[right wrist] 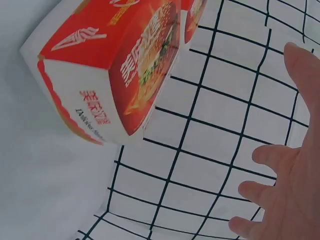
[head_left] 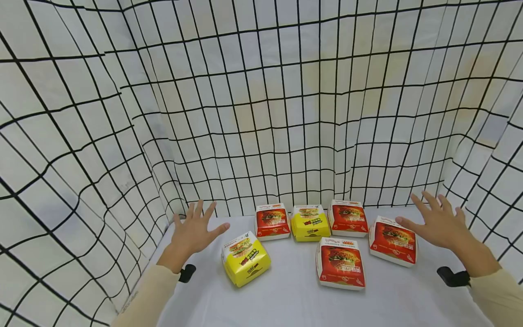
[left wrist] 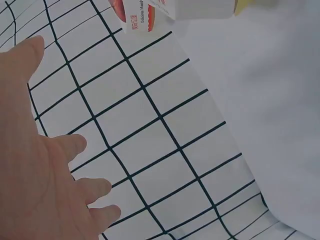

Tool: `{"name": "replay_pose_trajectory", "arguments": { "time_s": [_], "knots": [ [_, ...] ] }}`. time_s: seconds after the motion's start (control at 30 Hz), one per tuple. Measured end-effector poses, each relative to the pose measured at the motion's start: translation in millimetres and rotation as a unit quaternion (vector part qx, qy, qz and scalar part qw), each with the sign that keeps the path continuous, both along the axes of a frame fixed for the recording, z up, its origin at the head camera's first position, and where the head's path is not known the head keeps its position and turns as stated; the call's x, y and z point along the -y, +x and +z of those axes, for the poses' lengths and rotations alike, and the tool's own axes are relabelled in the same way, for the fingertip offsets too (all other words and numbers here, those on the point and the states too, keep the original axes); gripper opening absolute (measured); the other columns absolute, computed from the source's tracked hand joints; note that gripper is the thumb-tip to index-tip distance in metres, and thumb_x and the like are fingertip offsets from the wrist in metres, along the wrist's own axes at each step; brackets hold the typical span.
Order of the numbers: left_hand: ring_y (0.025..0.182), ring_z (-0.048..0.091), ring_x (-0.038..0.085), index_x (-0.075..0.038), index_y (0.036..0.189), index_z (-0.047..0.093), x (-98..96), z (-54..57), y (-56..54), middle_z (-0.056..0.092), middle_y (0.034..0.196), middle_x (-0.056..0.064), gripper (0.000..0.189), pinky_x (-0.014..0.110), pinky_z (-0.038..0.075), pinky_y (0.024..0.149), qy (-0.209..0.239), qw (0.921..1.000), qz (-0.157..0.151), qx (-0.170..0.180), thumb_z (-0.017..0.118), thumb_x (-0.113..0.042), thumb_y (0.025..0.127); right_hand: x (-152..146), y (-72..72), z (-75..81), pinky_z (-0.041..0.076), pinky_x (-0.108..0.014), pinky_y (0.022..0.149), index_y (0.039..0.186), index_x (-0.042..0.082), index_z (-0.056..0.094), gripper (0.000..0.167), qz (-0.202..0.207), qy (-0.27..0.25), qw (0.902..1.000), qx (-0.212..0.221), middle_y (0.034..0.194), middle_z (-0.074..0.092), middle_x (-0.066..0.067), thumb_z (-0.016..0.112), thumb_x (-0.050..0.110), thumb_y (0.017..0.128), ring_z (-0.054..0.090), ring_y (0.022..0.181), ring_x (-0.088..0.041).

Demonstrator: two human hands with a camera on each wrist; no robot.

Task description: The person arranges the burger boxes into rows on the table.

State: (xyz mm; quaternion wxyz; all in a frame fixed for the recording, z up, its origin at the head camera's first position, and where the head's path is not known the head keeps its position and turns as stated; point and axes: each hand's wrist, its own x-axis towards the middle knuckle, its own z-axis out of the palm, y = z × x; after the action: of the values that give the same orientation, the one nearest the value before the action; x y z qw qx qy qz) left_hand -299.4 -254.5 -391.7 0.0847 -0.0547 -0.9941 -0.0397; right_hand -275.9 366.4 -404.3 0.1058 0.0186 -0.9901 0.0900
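My left hand (head_left: 193,234) is spread with fingers straight, holding nothing, left of a yellow burger box (head_left: 246,259) that sits turned at an angle. My right hand (head_left: 442,222) is likewise spread and bare, beside a red burger box (head_left: 393,241) at the right. Another red burger box (head_left: 341,263) sits nearer the front. Along the back stand a red box (head_left: 272,221), a second yellow box (head_left: 310,223) and one more red box (head_left: 348,218). In the right wrist view, a red burger box (right wrist: 115,60) shows its white side, apart from the spread fingers (right wrist: 267,157).
A white cloth (head_left: 286,299) covers the table under the boxes. White walls with a black grid (head_left: 261,113) rise at the back and both sides, close behind the rear boxes. Black wrist straps (head_left: 187,273) show on both arms.
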Motion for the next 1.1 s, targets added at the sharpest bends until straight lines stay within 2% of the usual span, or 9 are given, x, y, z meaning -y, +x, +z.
{"name": "replay_pose_trajectory", "arguments": {
  "time_s": [0.13, 0.27, 0.47, 0.63, 0.77, 0.93, 1.03, 1.1],
  "knots": [
    [0.155, 0.016, 0.050, -0.018, 0.162, 0.030, -6.3, -1.9, 9.4, 0.022, 0.168, 0.024, 0.090, 0.079, 0.006, 0.116, 0.009, 0.9996, -0.015, -0.024, 0.042, -0.077, 0.095, 12.4, 6.9, 2.3, 0.014, -0.087, 0.104, 0.159, 0.004, 0.027, 0.101, 0.012, 0.013, 0.9998, -0.002, 0.156, 0.022, -0.038, 0.052, 0.075, 0.091, 0.017, 0.139, -0.065],
    [0.154, 0.025, 0.047, -0.018, 0.160, 0.035, -13.7, -1.9, 19.8, 0.033, 0.164, 0.022, 0.081, 0.076, 0.012, 0.117, 0.026, 0.9978, -0.029, -0.053, 0.047, -0.069, 0.098, 29.8, 15.7, 7.3, 0.026, -0.085, 0.102, 0.153, 0.001, 0.037, 0.093, 0.029, 0.022, 0.9993, -0.014, 0.154, 0.029, -0.037, 0.059, 0.067, 0.092, 0.025, 0.135, -0.063],
    [0.143, 0.045, 0.041, -0.016, 0.151, 0.049, -22.6, -3.0, 34.5, 0.053, 0.153, 0.017, 0.066, 0.067, 0.029, 0.117, 0.068, 0.9905, -0.046, -0.110, 0.059, -0.054, 0.099, 62.0, 28.4, 17.6, 0.043, -0.077, 0.093, 0.143, 0.002, 0.053, 0.074, 0.066, -0.022, 0.9974, -0.021, 0.145, 0.046, -0.033, 0.069, 0.053, 0.092, 0.040, 0.128, -0.057],
    [0.129, 0.059, 0.037, -0.014, 0.138, 0.062, -26.7, -7.4, 46.2, 0.067, 0.135, 0.011, 0.051, 0.062, 0.040, 0.110, 0.110, 0.9766, -0.059, -0.175, 0.066, -0.044, 0.097, 97.2, 35.7, 23.3, 0.050, -0.071, 0.089, 0.136, 0.006, 0.060, 0.062, 0.094, -0.065, 0.9934, -0.010, 0.141, 0.054, -0.029, 0.070, 0.050, 0.093, 0.049, 0.126, -0.052],
    [0.113, 0.067, 0.033, -0.013, 0.125, 0.070, -28.5, -9.3, 54.9, 0.074, 0.119, 0.008, 0.038, 0.058, 0.049, 0.100, 0.141, 0.9643, -0.065, -0.215, 0.071, -0.036, 0.095, 131.0, 42.3, 24.7, 0.053, -0.066, 0.092, 0.132, 0.009, 0.065, 0.056, 0.114, -0.101, 0.9883, -0.005, 0.137, 0.062, -0.022, 0.070, 0.050, 0.094, 0.055, 0.126, -0.045],
    [0.096, 0.069, 0.024, -0.015, 0.114, 0.074, -32.2, -9.5, 63.0, 0.076, 0.104, 0.005, 0.024, 0.044, 0.055, 0.079, 0.186, 0.9520, -0.054, -0.237, 0.073, -0.028, 0.094, 170.7, 43.2, 23.1, 0.057, -0.055, 0.090, 0.127, 0.014, 0.067, 0.045, 0.146, -0.143, 0.9789, 0.000, 0.125, 0.070, -0.008, 0.071, 0.045, 0.094, 0.065, 0.117, -0.031],
    [0.091, 0.069, 0.020, -0.015, 0.111, 0.074, -33.7, -11.0, 65.4, 0.075, 0.099, 0.002, 0.019, 0.032, 0.052, 0.067, 0.223, 0.9433, -0.052, -0.240, 0.073, -0.023, 0.093, 192.1, 43.4, 21.8, 0.059, -0.050, 0.089, 0.122, 0.017, 0.068, 0.039, 0.171, -0.161, 0.9720, 0.006, 0.119, 0.071, -0.002, 0.073, 0.042, 0.093, 0.067, 0.111, -0.024],
    [0.089, 0.069, 0.019, -0.014, 0.111, 0.074, -34.2, -11.9, 66.8, 0.075, 0.096, 0.001, 0.018, 0.027, 0.051, 0.064, 0.253, 0.9375, -0.053, -0.233, 0.073, -0.021, 0.094, 204.7, 43.5, 19.4, 0.059, -0.047, 0.089, 0.120, 0.018, 0.068, 0.037, 0.184, -0.168, 0.9685, 0.010, 0.116, 0.071, 0.000, 0.074, 0.042, 0.093, 0.067, 0.109, -0.021]
  ]
}}
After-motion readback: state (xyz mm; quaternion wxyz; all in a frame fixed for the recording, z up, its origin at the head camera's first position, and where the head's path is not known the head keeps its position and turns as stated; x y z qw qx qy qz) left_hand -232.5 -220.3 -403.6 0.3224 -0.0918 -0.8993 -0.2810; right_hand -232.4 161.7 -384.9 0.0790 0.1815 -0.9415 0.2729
